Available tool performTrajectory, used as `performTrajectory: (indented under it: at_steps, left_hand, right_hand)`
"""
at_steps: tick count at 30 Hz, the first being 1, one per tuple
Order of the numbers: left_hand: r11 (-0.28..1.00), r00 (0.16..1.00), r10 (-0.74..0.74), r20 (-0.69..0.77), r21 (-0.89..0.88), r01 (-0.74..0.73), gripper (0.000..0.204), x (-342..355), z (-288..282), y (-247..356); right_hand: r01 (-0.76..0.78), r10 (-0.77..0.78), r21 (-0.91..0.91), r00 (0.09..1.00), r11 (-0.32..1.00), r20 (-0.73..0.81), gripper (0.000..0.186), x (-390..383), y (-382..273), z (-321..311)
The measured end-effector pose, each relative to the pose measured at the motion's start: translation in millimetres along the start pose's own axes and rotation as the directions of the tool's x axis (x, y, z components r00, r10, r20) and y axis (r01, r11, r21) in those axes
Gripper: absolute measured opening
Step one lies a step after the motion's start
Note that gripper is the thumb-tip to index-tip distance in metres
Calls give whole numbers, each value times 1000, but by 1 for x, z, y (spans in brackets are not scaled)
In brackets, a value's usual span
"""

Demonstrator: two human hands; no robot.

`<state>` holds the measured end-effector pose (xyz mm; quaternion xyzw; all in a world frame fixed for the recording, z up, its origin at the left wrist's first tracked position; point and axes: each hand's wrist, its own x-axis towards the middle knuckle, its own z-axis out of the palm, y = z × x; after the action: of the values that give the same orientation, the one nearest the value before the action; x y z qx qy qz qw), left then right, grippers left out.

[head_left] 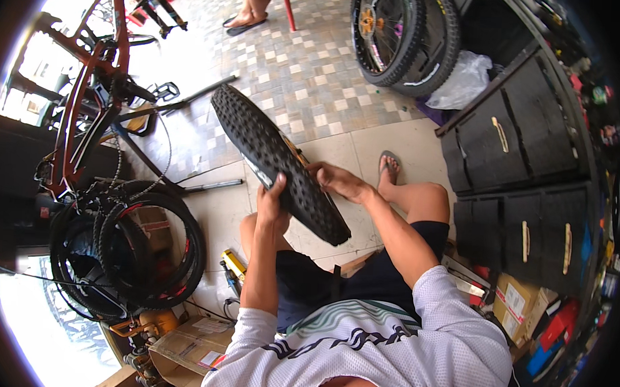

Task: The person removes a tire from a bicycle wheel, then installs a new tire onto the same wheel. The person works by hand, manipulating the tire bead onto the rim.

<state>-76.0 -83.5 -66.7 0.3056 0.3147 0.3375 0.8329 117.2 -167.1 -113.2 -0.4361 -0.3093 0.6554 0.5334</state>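
Across the seated person's knees, head view: a knobby black bicycle tyre on its wheel lies tilted, its far end out over the tiled floor, its near end just above the dark shorts.
Left hand: closed around the tyre's near-left edge, thumb over the tread, fingers tucked under; this grip has firm hold of the rubber.
Right hand: laid on the tyre's right side, fingers curled over the edge towards the rim; whether they pinch the bead or only press on it I cannot tell.
Handling, as I judge it: middling weight, with the wheel inside keeping it stiff as a hoop; the rubber itself gives under a thumb. The tread blocks are grippy, not slippery; nothing fragile, though spokes could catch fingers.
Where to take hold: on opposite sides of the tyre, palms wrapped over the tread, much as both hands sit now.
Left of the tyre: a heap of bare black tyres and a red bicycle frame.
Beyond the tyre: two more wheels leaning near a clear plastic bag.
Right of the tyre: black drawer cabinets.
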Motion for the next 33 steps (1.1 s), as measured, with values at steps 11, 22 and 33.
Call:
performTrajectory:
  at_steps: [11, 22, 33]
  left_hand:
    - [976, 998, -58, 5, 209, 56, 45, -43, -39, -11]
    - [970, 996, -86, 31, 229, 77, 54, -37, -53, -11]
    - [949, 971, -192, 140, 280, 147, 56, -30, -67, -23]
  right_hand:
    - [-318, 334, -107, 857, 942, 394, 57, 8, -12, 9]
    - [-315, 276, 41, 881, 948, 384, 58, -16, -13, 27]
    - [-457, 265, 359, 841, 813, 471, 49, -29, 25, 8]
